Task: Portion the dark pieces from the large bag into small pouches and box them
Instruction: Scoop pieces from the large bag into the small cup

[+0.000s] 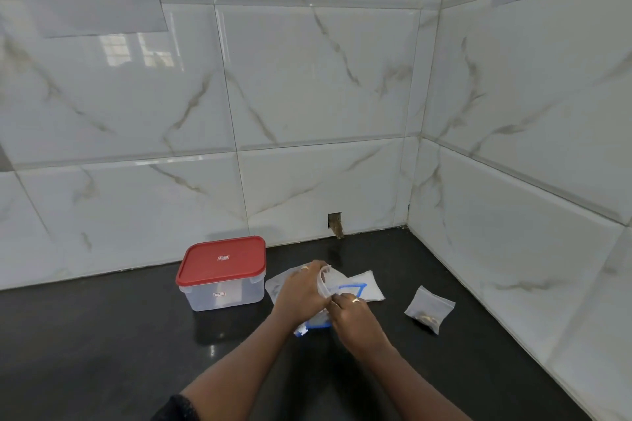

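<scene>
Head view: the left hand (301,289) curls round a clear pouch (325,278) at its mouth; the right hand (352,313) pinches its near edge; the bag (316,322) lies under the grip; a filled pouch (429,309) sits right of it; the box (222,296) stands left, lid (222,261) on; the thin film could slip from the pinch and spill pieces.

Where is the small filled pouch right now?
Head view: the small pouch lies on the black counter, right of the right hand and the clear bag it grips, close to the side wall.
</scene>
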A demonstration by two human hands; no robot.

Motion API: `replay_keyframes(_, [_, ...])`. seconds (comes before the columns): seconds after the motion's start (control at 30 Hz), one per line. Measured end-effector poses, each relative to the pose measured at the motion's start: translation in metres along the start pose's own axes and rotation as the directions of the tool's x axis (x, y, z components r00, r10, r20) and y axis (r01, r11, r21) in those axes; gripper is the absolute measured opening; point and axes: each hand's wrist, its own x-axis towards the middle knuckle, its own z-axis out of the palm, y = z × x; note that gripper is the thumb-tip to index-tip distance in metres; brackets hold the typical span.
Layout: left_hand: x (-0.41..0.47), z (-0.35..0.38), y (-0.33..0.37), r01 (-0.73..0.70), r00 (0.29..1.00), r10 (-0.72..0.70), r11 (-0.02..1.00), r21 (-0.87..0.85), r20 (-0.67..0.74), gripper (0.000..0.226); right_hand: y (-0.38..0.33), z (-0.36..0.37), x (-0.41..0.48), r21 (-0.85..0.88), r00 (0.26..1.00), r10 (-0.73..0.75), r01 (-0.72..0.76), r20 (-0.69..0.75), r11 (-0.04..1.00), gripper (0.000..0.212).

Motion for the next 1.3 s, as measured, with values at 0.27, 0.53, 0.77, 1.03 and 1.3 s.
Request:
replay_keyframes(0.27, [0.011, -0.036, -0.013, 0.031, 0.970, -0.061, 0.991, -0.129, -0.234, 0.051, -0.035, -0.013, 0.051, -0.232, 0.926, 0.203, -0.131, 0.318, 0.964, 0.035])
replay_keyframes(0.53, [0.011, -0.050, -0.021, 0.072, 0.976, -0.089, 0.993, -0.092, -0.198, 0.051, -0.039, -0.047, 0.071, -0.042, 0.970, 0.240, -0.238, 0.033, 0.970, 0.038])
replay_keyframes(0.77, [0.013, -0.052, -0.019, 0.054, 0.963, -0.094, 0.985, -0.161, -0.254, 0.049, -0.046, -0.036, 0.066, -0.018, 0.923, 0.335, -0.338, 0.186, 0.941, 0.027])
replay_keyframes(1.03, [0.007, -0.042, -0.025, -0.016, 0.971, -0.010, 0.994, -0.110, -0.237, 0.048, -0.053, -0.037, 0.070, 0.042, 0.867, 0.401, -0.431, 0.295, 0.901, 0.032])
replay_keyframes(1.3, [0.009, -0.046, -0.026, -0.012, 0.979, -0.009, 0.995, -0.099, -0.203, 0.059, -0.046, -0.034, 0.078, 0.004, 0.851, 0.370, -0.400, 0.372, 0.916, 0.038])
